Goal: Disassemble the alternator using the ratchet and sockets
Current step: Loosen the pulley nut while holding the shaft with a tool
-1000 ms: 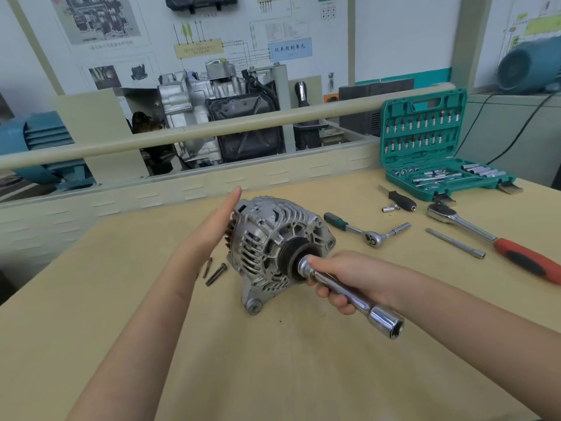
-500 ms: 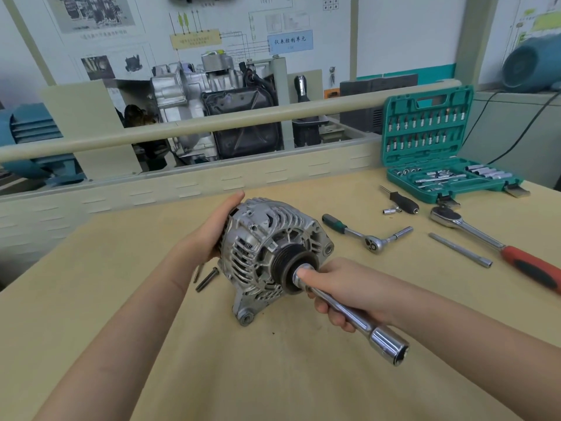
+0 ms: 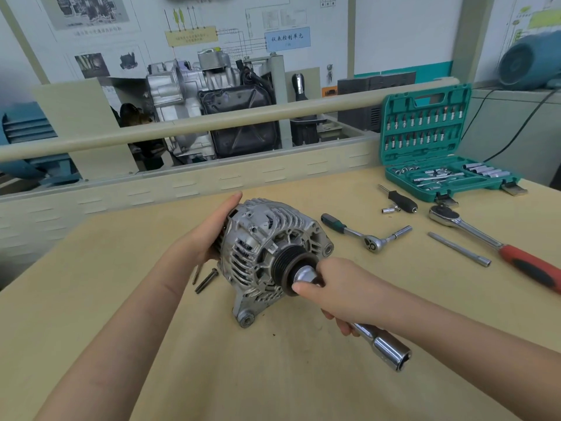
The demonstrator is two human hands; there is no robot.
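A person is standing at a tan workbench, and an alternator is sitting near the middle of it, its pulley facing toward them at about five o'clock. Their left hand is lying against the back of the alternator at nine o'clock, fingers straight and flat, bracing it without curling round. Their right hand is closing around a long chrome socket tube, with the thumb stretching toward the tube's far end, which is sitting against the centre of the pulley; the near end of the tube is sticking out past the palm at five o'clock. Two dark bolts are lying loose on the bench just beside the alternator at eight o'clock, so it looks as though some fasteners are already out. The pulley is remaining on the shaft and the two halves of the casing are staying joined, so most of the stripping down seems to be ahead. Off at two o'clock, well apart from the hands, a small green-handled ratchet is lying idle, and beyond it a large red-handled ratchet, a thin extension bar and a short black-handled driver. An open green socket case is standing at the far right of the bench at one o'clock.
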